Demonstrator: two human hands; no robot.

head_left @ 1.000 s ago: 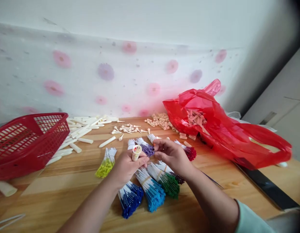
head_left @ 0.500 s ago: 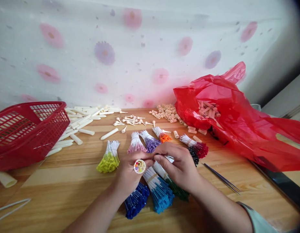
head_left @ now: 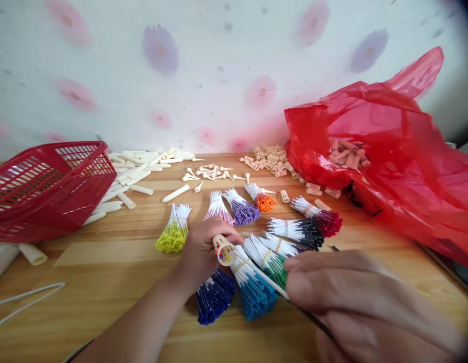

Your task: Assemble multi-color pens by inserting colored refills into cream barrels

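My left hand (head_left: 206, 249) is closed round a cream slotted tube (head_left: 223, 250) with coloured bits visible in its open end. At the lower right, my right hand (head_left: 332, 292) is blurred and closed on a thin stick (head_left: 266, 276), white toward the tube and dark toward the palm. The stick's far end is near the tube's rim. Beneath and around my hands lie banded bundles of white sticks: light blue (head_left: 256, 297), dark blue (head_left: 216, 297), green (head_left: 270, 259), black (head_left: 296, 231), yellow (head_left: 173, 229) and purple (head_left: 241, 207).
A red basket (head_left: 48, 191) stands at the left beside white tubes (head_left: 137, 171). Small pegs (head_left: 215, 173) and slotted pieces (head_left: 270, 160) lie at the back. A red plastic bag (head_left: 393, 151) spreads over the right side. A white loop (head_left: 33, 292) lies lower left.
My right hand has moved away from my left, down and right toward the camera, and a stick now shows in it. The tube has tilted toward the right. The camera view has shifted.
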